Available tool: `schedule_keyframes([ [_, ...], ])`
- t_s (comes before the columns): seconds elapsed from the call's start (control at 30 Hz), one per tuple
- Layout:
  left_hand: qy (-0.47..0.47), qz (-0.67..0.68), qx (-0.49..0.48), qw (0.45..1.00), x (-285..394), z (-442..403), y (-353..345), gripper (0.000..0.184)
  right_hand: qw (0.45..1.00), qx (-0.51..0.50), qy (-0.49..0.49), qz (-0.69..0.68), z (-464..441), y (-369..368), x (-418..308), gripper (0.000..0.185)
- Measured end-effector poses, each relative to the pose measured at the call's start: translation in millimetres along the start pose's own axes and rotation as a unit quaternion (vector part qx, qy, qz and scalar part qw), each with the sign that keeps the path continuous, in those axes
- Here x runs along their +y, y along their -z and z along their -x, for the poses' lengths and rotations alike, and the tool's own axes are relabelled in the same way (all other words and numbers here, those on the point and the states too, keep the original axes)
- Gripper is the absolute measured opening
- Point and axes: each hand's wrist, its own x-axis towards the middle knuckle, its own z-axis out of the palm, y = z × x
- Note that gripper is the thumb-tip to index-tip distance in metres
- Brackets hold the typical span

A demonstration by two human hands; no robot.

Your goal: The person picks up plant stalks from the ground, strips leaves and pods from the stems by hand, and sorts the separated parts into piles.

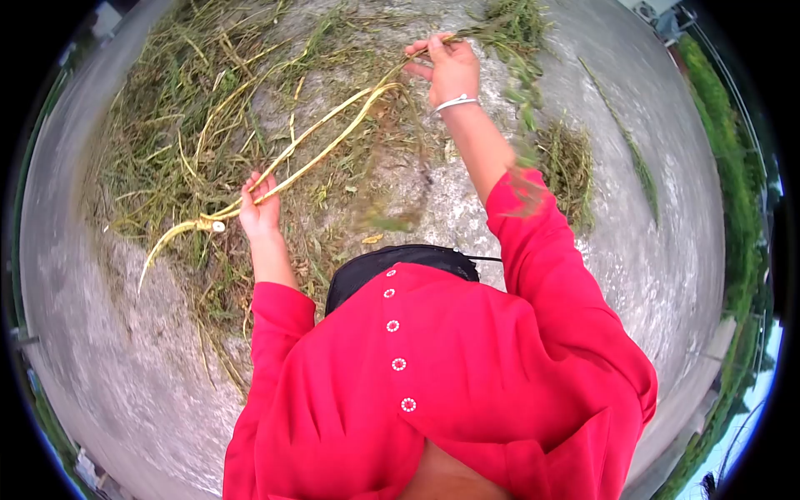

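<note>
As a person in a red shirt [467, 342] worked over grey ground [658, 275], the head view showed a pair of long yellow stalks [325, 150] stretched slantwise between two bare hands. The left hand [262, 215] curled its fingers around the lower length, just beside a knotted yellow twist [200, 225] with a pale round end; the right hand [452, 73], below a leafy green bunch [512, 29], pinched the upper length, its lower fingers loose. Handling them well appeared to call for an even pull, with both grips firm and the stalks in line, since a sharp bend could snap them. A heap of cut greenery [200, 108] spread beneath and beyond the left hand, its stray stems likely to snag a low sweep. Wider room lay to the right, where ground showed between a small clump [567, 167] and a lone stalk [625, 133], with a green verge [733, 167] at the far edge. Blurred sprigs near the right forearm could not be made out clearly.
</note>
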Motion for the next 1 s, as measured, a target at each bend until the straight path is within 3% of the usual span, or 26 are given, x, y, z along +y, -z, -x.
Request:
schedule_keyframes([
  [0.1,-0.013,-0.082,0.032,0.996,-8,-6,12,0.031,0.994,0.014,-0.023,-0.103,-2,-2,0,0.006],
  [0.2,0.03,-0.128,0.063,0.989,-16,-16,37,0.032,0.986,0.009,-0.049,-0.159,11,-24,-3,0.008],
  [0.3,0.032,-0.142,0.15,0.978,-32,-34,62,0.025,0.993,-0.058,-0.046,-0.088,34,-59,1,0.009],
  [0.5,0.021,-0.184,0.099,0.978,-57,-44,44,0.026,0.988,-0.093,-0.01,-0.125,44,-94,-3,0.011],
  [0.7,0.06,-0.145,0.167,0.974,-69,-44,52,0.023,0.952,-0.119,-0.01,-0.281,23,-106,-14,0.012],
  [0.77,0.071,-0.152,0.144,0.975,-53,-64,87,0.022,0.969,-0.074,0.045,-0.233,10,-99,-53,0.018],
  [0.83,0.043,-0.126,0.163,0.978,-24,-83,104,0.022,0.948,-0.093,0.084,-0.294,-20,-66,-77,0.019],
  [0.93,-0.005,-0.114,0.226,0.968,14,-83,108,0.029,0.956,0.047,0.059,-0.282,-54,2,-89,0.018],
  [1.0,-0.043,-0.073,0.184,0.979,19,-67,92,0.032,0.912,0.151,0.019,-0.38,-28,-9,-82,0.016],
])
